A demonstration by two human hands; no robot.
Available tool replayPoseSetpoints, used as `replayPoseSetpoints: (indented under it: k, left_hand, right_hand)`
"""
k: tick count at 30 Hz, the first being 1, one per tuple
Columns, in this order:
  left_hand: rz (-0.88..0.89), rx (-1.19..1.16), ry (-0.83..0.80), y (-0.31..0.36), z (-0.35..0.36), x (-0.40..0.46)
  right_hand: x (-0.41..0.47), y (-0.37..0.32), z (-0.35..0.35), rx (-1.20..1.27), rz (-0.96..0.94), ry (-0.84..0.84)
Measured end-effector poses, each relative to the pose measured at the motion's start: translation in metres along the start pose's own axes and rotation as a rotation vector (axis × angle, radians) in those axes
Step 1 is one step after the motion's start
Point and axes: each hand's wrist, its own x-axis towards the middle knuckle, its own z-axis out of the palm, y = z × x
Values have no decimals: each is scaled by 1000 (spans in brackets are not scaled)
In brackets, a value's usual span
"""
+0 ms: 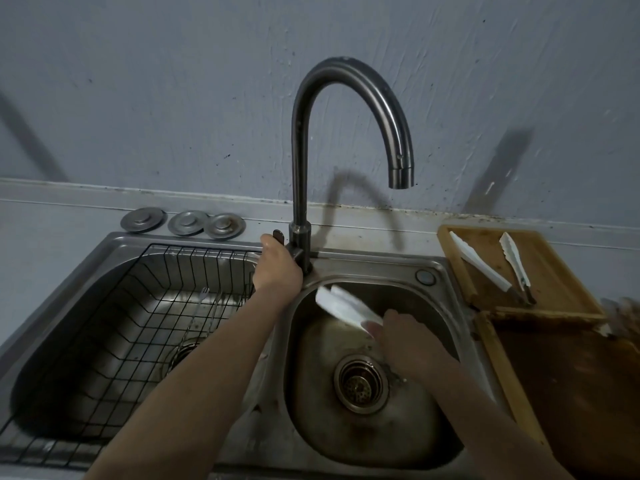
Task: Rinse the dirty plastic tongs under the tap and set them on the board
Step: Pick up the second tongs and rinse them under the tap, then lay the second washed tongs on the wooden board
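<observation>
My right hand (pixel 398 332) grips white plastic tongs (pixel 346 304) by their handle end, low in the right sink basin (pixel 426 424), their blurred tips pointing up and left. At the base of the dark gooseneck tap (pixel 349 84), my left hand (pixel 277 265) holds the tap lever (pixel 278 236). No water stream shows below the spout. A second pair of white tongs (pixel 516 268) lies spread open on the wooden board (pixel 554 271) to the right of the sink.
The left basin (pixel 45 358) holds a black wire rack (pixel 114 341) with a utensil inside. Three metal drain covers (pixel 183 221) sit on the ledge behind it. A second, darker board (pixel 575 393) lies in front of the first one. The wall stands close behind the tap.
</observation>
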Motion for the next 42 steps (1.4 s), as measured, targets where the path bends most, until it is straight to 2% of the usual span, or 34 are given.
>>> replayPoseSetpoints:
  k: [2,3,4,7,8,11,12,15,17,18,21,25,28,31,34,40,42]
  left_hand:
    - [0,-12,-9,-1,0,0]
    - [-2,-19,-14,-1,-1,0]
    - [-4,-25,-21,-2,-1,0]
    - [-16,-41,-36,-1,-3,-3]
    - [-27,-50,-34,-3,-2,-4]
    - [-66,-103,-60,-6,-1,-6]
    - [-95,-172,-97,-8,3,-7]
    - [-264,-372,-240,-8,17,-24]
    - [-349,-329,-321,-9,26,-39]
    - [-323,-271,-346,-8,30,-44]
    - [-171,-91,-416,12,42,-52]
    - [236,-105,-588,60,64,-61]
    - [456,-88,-653,92,87,-71]
    - [683,-1,-648,118,110,-79]
    - [831,112,-611,138,131,-84]
    - [981,392,-565,161,163,-74]
    - [979,482,-567,158,172,-70]
  right_hand:
    - [-3,-6,1,15,-80,193]
    - [-3,-8,0,14,-94,201]
    - [-1,-6,-2,1,-68,150]
    - [2,1,-1,-130,97,-228]
    - [2,1,2,-188,104,-273]
    - [0,3,3,-77,123,-174]
    - [-1,2,0,-108,118,-179]
    - [-6,12,-8,-275,134,-391]
    - [-10,21,-14,-280,121,-432]
    - [-10,27,-19,-266,116,-408]
    - [-13,48,-46,-129,87,-162]
    - [-3,86,-83,91,163,242]
    - [9,113,-101,46,254,458]
    - [20,140,-109,43,287,570]
    - [32,167,-112,-2,277,656]
    - [54,199,-108,-41,278,708]
    - [63,206,-105,-57,306,695]
